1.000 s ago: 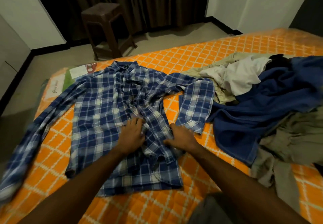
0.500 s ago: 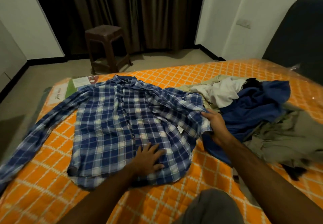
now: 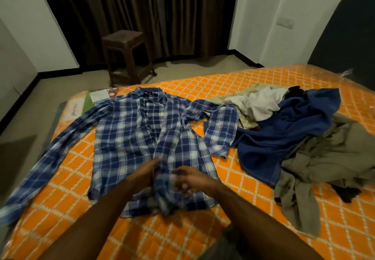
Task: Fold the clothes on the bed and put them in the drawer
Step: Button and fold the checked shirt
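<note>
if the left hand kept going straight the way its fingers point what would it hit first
Most likely only more of the blue-and-white plaid cotton shirt: the left hand lies on its lower front, fingers aimed up the button placket toward the collar. Depth is blurred, so this is tentative.

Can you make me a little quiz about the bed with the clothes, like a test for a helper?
1. True or false: the plaid shirt lies spread on the orange bed.
2. What is nearer the white garment: A) the blue garment, B) the brown stool?
3. Fill in: the left hand and right hand are at the shirt's ____ edge, near or far?

Key: 1 true; 2 A; 3 near.
</note>
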`<state>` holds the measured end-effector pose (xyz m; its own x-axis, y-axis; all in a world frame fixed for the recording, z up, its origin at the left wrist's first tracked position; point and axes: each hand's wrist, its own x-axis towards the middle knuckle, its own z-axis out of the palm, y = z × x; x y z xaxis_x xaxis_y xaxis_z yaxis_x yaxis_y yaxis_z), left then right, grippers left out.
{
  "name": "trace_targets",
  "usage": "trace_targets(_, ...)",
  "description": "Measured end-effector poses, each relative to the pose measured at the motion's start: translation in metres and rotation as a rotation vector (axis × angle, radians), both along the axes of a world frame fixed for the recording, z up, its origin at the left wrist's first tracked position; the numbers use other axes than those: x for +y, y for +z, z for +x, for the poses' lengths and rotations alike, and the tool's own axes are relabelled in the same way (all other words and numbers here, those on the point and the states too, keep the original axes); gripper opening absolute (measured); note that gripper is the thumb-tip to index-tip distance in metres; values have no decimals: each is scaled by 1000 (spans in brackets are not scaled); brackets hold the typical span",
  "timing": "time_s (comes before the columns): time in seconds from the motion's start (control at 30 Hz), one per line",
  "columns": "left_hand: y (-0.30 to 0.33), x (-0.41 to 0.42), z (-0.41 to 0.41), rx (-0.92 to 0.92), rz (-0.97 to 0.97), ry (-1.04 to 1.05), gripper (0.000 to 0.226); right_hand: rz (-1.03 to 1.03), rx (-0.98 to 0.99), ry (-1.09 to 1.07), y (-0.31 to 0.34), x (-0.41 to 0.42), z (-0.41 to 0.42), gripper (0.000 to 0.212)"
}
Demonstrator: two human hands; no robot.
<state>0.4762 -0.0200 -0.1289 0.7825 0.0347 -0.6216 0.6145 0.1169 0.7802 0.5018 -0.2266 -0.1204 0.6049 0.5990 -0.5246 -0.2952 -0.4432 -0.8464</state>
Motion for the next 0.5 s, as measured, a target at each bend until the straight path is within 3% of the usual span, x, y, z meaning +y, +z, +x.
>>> trace_targets(0.1, -18, 1, -1, -6, 168, 3, 44, -191, -276, -53, -22, -8, 8, 30)
trace_targets(0.17, -29, 0, 1, -26, 123, 79, 81, -432, -629, -29, -33, -26, 15, 41)
trace_targets(0.23, -44, 1, 10, -67, 62, 135, 109, -560, -743, -5, -42, -45, 18, 59)
trace_targets(0.37, -25, -17, 9, -74, -36, 150, 69, -645, -752, 195, -62, -61, 12, 79)
trace_targets(0.5, -31, -13, 7, -70, 10, 196, 50, -734, -1036, 330, -64, -51, 7, 69)
